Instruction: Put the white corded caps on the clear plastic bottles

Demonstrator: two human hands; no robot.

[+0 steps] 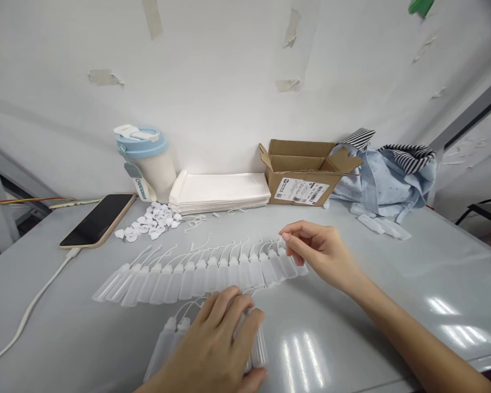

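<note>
A slanting row of slim translucent plastic cases [188,281], each with a thin white cord at its top end, lies across the middle of the table. At the row's right end, my right hand [315,248] is closed in a pinch at a thin white cord [279,238]. Nearer to me, my left hand [216,338] is bent over a second group of the same cases [161,346], its fingers and thumb around the group's right part. My palm hides much of that group.
Behind the row are a pile of small white caps [151,221], loose white cords [196,221], a stack of white trays [225,188] and an open cardboard box [306,174]. A phone [100,221], a cup [151,164], a blue cloth bag [376,180] and several cases [382,225] lie around.
</note>
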